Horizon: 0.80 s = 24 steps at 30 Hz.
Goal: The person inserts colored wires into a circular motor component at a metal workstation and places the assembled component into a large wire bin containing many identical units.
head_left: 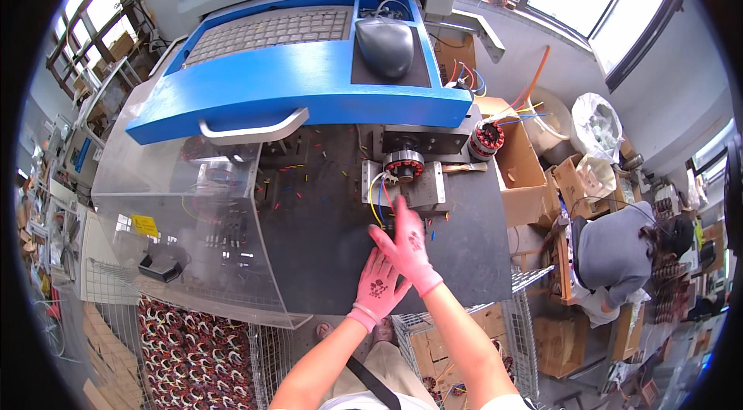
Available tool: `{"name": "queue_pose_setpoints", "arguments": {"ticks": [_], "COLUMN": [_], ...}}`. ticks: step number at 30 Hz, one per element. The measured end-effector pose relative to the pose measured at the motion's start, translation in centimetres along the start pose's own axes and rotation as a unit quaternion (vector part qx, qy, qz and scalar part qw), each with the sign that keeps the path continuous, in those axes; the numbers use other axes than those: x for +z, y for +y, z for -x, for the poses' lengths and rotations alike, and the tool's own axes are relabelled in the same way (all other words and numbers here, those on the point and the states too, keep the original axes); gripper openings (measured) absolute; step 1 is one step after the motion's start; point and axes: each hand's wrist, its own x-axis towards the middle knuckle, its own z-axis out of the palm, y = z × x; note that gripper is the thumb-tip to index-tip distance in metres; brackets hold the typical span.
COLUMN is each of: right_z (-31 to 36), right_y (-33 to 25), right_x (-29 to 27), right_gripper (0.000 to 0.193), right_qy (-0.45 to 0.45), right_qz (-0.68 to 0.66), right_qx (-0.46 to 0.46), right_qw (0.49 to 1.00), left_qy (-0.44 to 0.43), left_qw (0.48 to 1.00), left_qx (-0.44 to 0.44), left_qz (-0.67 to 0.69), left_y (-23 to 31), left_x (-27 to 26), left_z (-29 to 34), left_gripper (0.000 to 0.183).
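A wound motor stator [405,166], with a silver ring and red inner parts, sits on a metal fixture [426,190] on the dark worktop. Yellow, blue and red lead wires [372,201] hang from it toward me. My right hand [409,243], in a pink glove, reaches up to these wires. Its index finger stretches along the red wire, with the thumb apart near the lower ends. My left hand [378,286], also gloved in pink, lies just below and partly behind the right. Its fingertips are covered there, so what they hold does not show.
A second stator [486,139] stands right of the fixture, beside a brush [464,168] and a cardboard box [520,170]. Small coloured wire bits litter the worktop [325,271]. A clear guard [193,247] rises at left; a blue keyboard drawer [302,89] overhangs behind. Another person [619,247] works at right.
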Motion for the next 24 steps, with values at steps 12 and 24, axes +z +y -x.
{"name": "queue_pose_setpoints", "arguments": {"ticks": [12, 24], "right_z": [-12.9, 10.4], "right_y": [4.1, -6.7], "right_x": [-5.7, -9.1], "right_gripper": [0.051, 0.042], "right_qy": [0.051, -0.109], "right_qz": [0.192, 0.052], "right_qx": [-0.224, -0.178], "right_qw": [0.954, 0.977], "left_qy": [-0.008, 0.038], "left_qw": [1.0, 0.35], "left_qx": [0.003, -0.268], "left_qz": [0.002, 0.897], "left_y": [1.0, 8.8], "left_x": [0.5, -11.2], "left_z": [-0.9, 9.2], "left_gripper": [0.058, 0.089]}}
